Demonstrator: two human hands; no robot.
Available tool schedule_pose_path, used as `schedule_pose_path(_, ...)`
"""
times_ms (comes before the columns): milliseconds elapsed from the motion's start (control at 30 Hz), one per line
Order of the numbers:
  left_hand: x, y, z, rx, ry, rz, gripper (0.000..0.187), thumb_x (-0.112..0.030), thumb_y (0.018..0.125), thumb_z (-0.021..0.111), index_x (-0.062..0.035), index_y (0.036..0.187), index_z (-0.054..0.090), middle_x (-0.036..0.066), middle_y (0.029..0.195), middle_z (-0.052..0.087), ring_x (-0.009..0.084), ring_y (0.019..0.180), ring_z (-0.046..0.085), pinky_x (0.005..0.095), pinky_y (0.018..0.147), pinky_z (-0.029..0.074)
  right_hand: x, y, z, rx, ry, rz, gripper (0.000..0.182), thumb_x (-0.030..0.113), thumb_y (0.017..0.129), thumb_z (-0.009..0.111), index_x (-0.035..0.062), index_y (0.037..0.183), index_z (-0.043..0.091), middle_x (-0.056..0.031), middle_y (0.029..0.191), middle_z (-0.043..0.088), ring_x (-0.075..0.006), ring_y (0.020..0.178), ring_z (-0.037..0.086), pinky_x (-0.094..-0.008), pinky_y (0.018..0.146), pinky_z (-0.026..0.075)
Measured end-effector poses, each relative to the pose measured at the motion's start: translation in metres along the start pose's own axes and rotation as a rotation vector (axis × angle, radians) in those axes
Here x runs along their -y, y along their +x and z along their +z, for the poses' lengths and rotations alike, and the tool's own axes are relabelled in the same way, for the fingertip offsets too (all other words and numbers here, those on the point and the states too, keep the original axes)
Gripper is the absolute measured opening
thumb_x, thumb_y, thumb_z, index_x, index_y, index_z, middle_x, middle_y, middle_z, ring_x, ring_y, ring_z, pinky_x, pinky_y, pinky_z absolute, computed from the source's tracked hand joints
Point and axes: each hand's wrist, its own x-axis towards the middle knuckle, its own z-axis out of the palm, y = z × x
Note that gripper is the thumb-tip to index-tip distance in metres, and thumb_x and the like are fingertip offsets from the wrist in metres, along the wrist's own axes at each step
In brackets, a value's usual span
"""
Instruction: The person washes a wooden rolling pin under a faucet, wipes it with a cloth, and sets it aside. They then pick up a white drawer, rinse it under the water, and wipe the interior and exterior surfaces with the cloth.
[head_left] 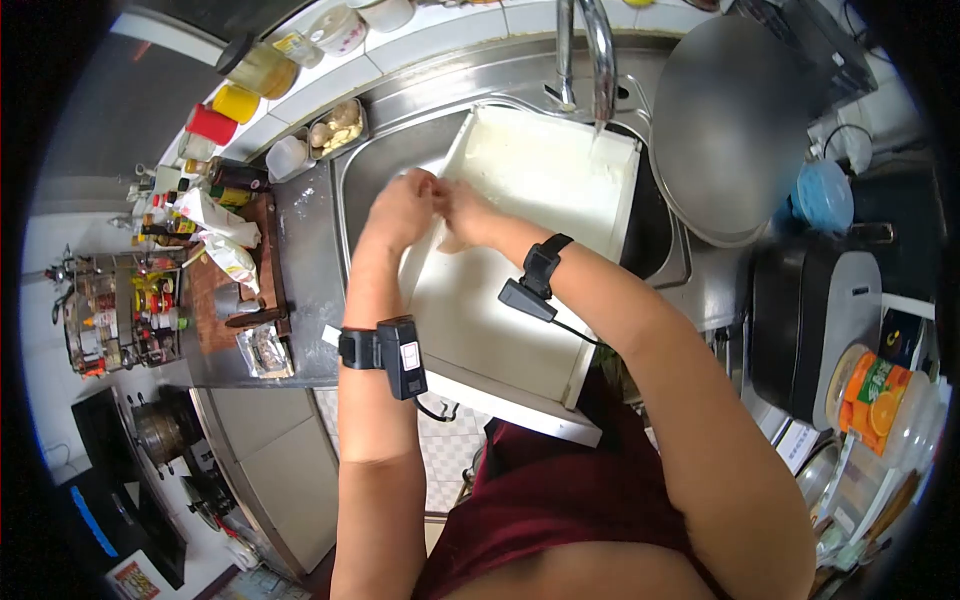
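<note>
Head cam: L hand (404, 205) & R hand (468, 210) bunched tog. over white rectangular drawer (490, 335), can't tell grip. Drawer lies across silver steel sink (398, 152), near end overhanging sink's front; uneven push could prob. tip it.

A dark window (130, 100) filled the upper left, near a white-tiled ledge (480, 37). A steel counter (312, 245) ran above a pale cabinet (280, 430); a white wall (40, 370) stood farther left. The light floor (450, 455) was checked.
</note>
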Motion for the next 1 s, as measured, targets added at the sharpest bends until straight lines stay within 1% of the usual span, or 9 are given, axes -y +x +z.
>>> schedule_pose_path(133, 0.009, -0.007, -0.014, -0.06, -0.087, 0.066, 0.025, -0.015, 0.089, 0.045, -0.0029, 0.104, 0.061, 0.02, 0.104, 0.062, 0.0337, 0.099, 0.059, 0.0374, 0.085, 0.045, 0.036, -0.017, 0.018, 0.131, -0.188, -0.306, 0.063, 0.017, 0.056, 0.079, 0.0116, 0.113, 0.052, -0.0086, 0.118, 0.051, -0.0292, 0.109, 0.05, -0.037, 0.091, 0.045)
schedule_pose_path(167, 0.008, -0.011, -0.017, -0.05, -0.098, 0.043, 0.025, -0.015, 0.09, 0.045, -0.0026, 0.105, 0.061, 0.02, 0.103, 0.062, 0.0335, 0.098, 0.059, 0.0367, 0.085, 0.045, 0.051, -0.026, 0.012, 0.215, -0.072, -0.206, 0.031, 0.028, 0.085, 0.056, 0.0101, 0.11, 0.057, -0.0108, 0.116, 0.054, -0.0321, 0.104, 0.05, -0.0415, 0.091, 0.042)
schedule_pose_path(333, 0.012, -0.017, -0.01, 0.054, -0.164, 0.002, 0.024, -0.014, 0.094, 0.044, -0.0005, 0.109, 0.058, 0.012, 0.101, 0.063, 0.0181, 0.097, 0.056, 0.028, 0.087, 0.041, 0.109, -0.059, 0.005, 0.482, 0.054, -0.255, 0.039, 0.014, 0.074, 0.065, 0.0099, 0.112, 0.056, -0.0087, 0.123, 0.049, -0.0308, 0.108, 0.049, -0.0392, 0.09, 0.043)
schedule_pose_path(433, 0.007, -0.02, -0.005, 0.052, -0.213, 0.001, 0.024, -0.014, 0.095, 0.043, -0.0004, 0.109, 0.057, 0.011, 0.102, 0.062, 0.0161, 0.096, 0.055, 0.0271, 0.087, 0.041, 0.111, -0.061, 0.014, 0.427, 0.103, -0.545, 0.054, 0.006, 0.063, 0.074, 0.0096, 0.113, 0.057, -0.009, 0.112, 0.053, -0.0284, 0.104, 0.052, -0.0393, 0.087, 0.046)
schedule_pose_path(500, 0.0, -0.025, -0.009, 0.003, -0.21, 0.046, 0.025, -0.014, 0.093, 0.044, 0.0, 0.108, 0.058, 0.017, 0.101, 0.063, 0.0247, 0.097, 0.058, 0.0312, 0.086, 0.043, 0.103, -0.058, 0.03, 0.514, 0.309, -0.552, 0.056, 0.001, 0.063, 0.07, 0.0094, 0.116, 0.055, -0.0106, 0.11, 0.055, -0.0283, 0.103, 0.053, -0.0388, 0.085, 0.047)
schedule_pose_path(600, -0.006, -0.032, -0.015, -0.014, -0.217, 0.049, 0.025, -0.013, 0.092, 0.044, 0.0004, 0.107, 0.058, 0.019, 0.1, 0.063, 0.0268, 0.095, 0.06, 0.0315, 0.084, 0.043, 0.101, -0.06, 0.041, 0.814, 0.702, -0.166, 0.051, -0.004, 0.073, 0.056, 0.0085, 0.123, 0.051, -0.0135, 0.119, 0.053, -0.0303, 0.105, 0.053, -0.0374, 0.084, 0.045)
schedule_pose_path(767, 0.001, -0.03, -0.007, -0.011, -0.289, 0.024, 0.024, -0.012, 0.093, 0.044, 0.0004, 0.107, 0.058, 0.016, 0.097, 0.063, 0.021, 0.091, 0.059, 0.0281, 0.082, 0.043, 0.09, -0.085, 0.03, 0.817, 0.461, -0.292, 0.047, -0.004, 0.077, 0.052, 0.0073, 0.123, 0.052, -0.0126, 0.119, 0.056, -0.0302, 0.1, 0.057, -0.0376, 0.085, 0.045)
schedule_pose_path(967, 0.003, -0.032, 0.003, 0.002, -0.331, 0.007, 0.023, -0.012, 0.093, 0.045, 0.0004, 0.107, 0.058, 0.014, 0.094, 0.063, 0.0186, 0.089, 0.058, 0.0278, 0.081, 0.043, 0.067, -0.09, 0.002, 0.993, -0.003, -0.479, 0.032, 0.018, 0.083, 0.054, 0.0071, 0.114, 0.059, -0.0133, 0.111, 0.061, -0.0266, 0.1, 0.059, -0.038, 0.084, 0.047)
schedule_pose_path(1000, 0.004, -0.032, 0.004, -0.003, -0.336, 0.003, 0.022, -0.012, 0.093, 0.045, 0.0004, 0.107, 0.058, 0.014, 0.094, 0.063, 0.0183, 0.089, 0.058, 0.0277, 0.081, 0.043, 0.072, -0.085, -0.022, 0.942, -0.038, -0.233, 0.033, 0.026, 0.083, 0.056, 0.0067, 0.109, 0.061, -0.0136, 0.107, 0.062, -0.0275, 0.096, 0.06, -0.0401, 0.081, 0.048)
